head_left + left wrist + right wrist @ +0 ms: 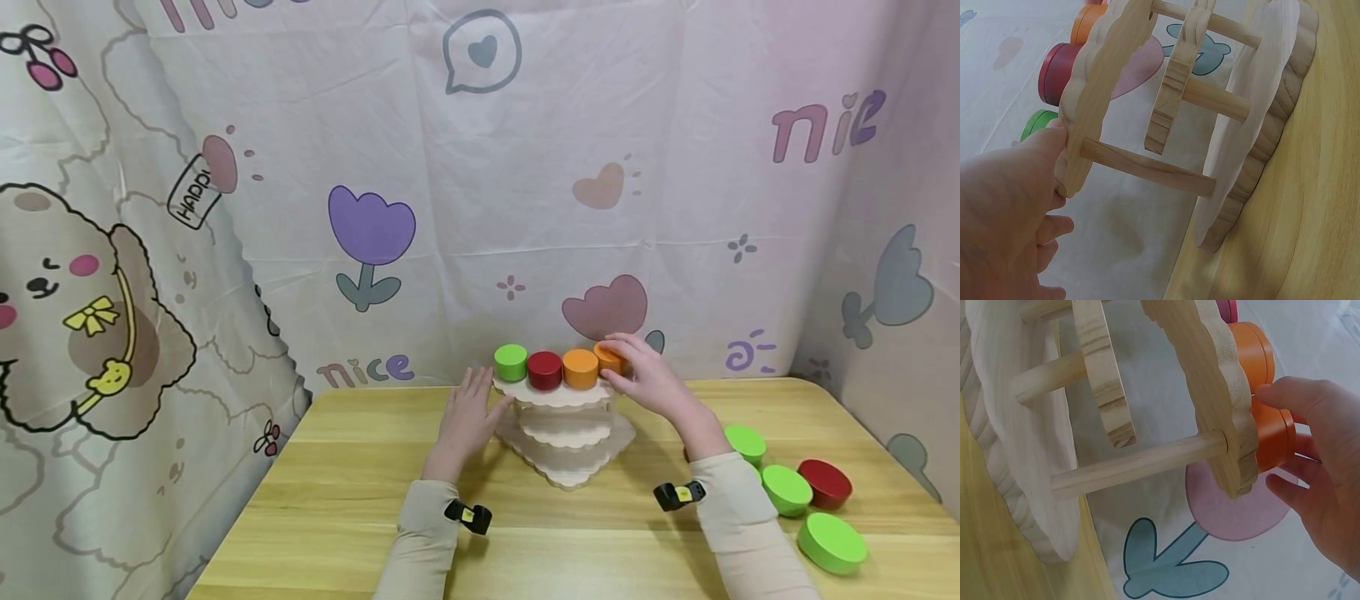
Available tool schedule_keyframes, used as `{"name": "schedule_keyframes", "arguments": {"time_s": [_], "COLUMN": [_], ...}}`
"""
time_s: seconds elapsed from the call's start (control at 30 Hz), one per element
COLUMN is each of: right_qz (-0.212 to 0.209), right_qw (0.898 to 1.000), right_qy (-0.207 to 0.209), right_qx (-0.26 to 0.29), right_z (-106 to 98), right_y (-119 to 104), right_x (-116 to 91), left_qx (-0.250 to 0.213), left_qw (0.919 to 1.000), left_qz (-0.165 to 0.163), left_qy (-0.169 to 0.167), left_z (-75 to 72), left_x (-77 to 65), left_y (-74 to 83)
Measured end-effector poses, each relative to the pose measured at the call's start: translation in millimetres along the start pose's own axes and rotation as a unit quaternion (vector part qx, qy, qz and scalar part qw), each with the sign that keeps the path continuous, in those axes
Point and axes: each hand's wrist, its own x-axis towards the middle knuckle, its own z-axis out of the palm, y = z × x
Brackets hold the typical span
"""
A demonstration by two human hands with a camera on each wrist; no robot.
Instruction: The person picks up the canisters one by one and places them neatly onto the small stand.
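A pale wooden tiered stand (pixel 570 473) with scalloped shelves and round posts rises at the table's back. Along its top shelf sit a green round block (pixel 512 364), a dark red round block (pixel 545 372) and an orange round block (pixel 581 369). At the shelf's right end, my right hand (pixel 648 377) pinches a second orange round block (pixel 1272 437) between thumb and fingers. My left hand (pixel 468 421) holds the left end of the top shelf (pixel 1094 94), thumb and fingers about its edge. That hand partly hides the green block in the left wrist view.
On the table's right lie several green discs (pixel 832 543) and a dark red disc (pixel 825 484), some partly hidden by my right forearm. A printed cloth (pixel 480 167) hangs behind the wooden table (pixel 322 492). Each wrist carries a small black camera (pixel 468 517).
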Motion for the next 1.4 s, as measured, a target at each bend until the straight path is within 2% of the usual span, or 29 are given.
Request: {"name": "schedule_keyframes", "arguments": {"time_s": [0.47,0.67,0.97,1.4], "right_qz": [-0.047,-0.092,-0.146,-0.125], "right_qw": [0.997,0.99,0.98,0.978], "right_qy": [0.047,0.074,0.099,0.085], "right_qx": [-0.05,-0.078,-0.09,-0.141], "right_z": [-11,-20,-34,-55], "right_y": [-7,-10,-11,-13], "right_x": [-10,-21,-45,-84], "left_qx": [0.006,0.004,0.008,0.002], "left_qw": [1.0,1.0,1.0,1.0], "left_qz": [-0.002,0.001,0.001,0.001], "left_qy": [0.0,0.0,0.003,0.005], "left_z": [2.2,3.1,2.7,1.4], "left_x": [0.2,0.7,0.9,-0.4], "left_y": [-0.6,-0.2,-1.9,-0.5]}}
